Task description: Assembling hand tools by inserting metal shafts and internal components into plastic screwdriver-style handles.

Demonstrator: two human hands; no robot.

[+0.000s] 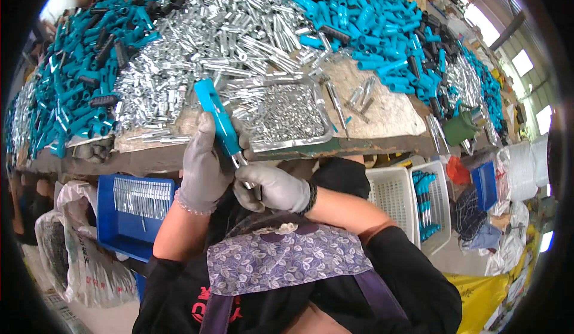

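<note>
A teal plastic tool handle (216, 114) with a slot in its side is tilted up in front of me, just off the bench's near edge. My left hand (202, 169), in a grey glove, is wrapped around it. From its lower end sticks a shiny metal shaft (240, 160). The gloved fingers of my right hand (274, 189) are closed around that shaft, below my left hand. Beyond the handle sits a clear tray (326, 132) filled with small metal parts (287, 110). Where the shaft ends inside my right hand is hidden.
Heaps of metal tubes (209, 35) and teal handles (365, 17) cover the bench. A few metal rods (336, 104) lie right of the tray, near a green cylindrical fixture (460, 129). Below stand a blue bin (113, 232) at left and a white basket (441, 238) of teal-handled tools at right.
</note>
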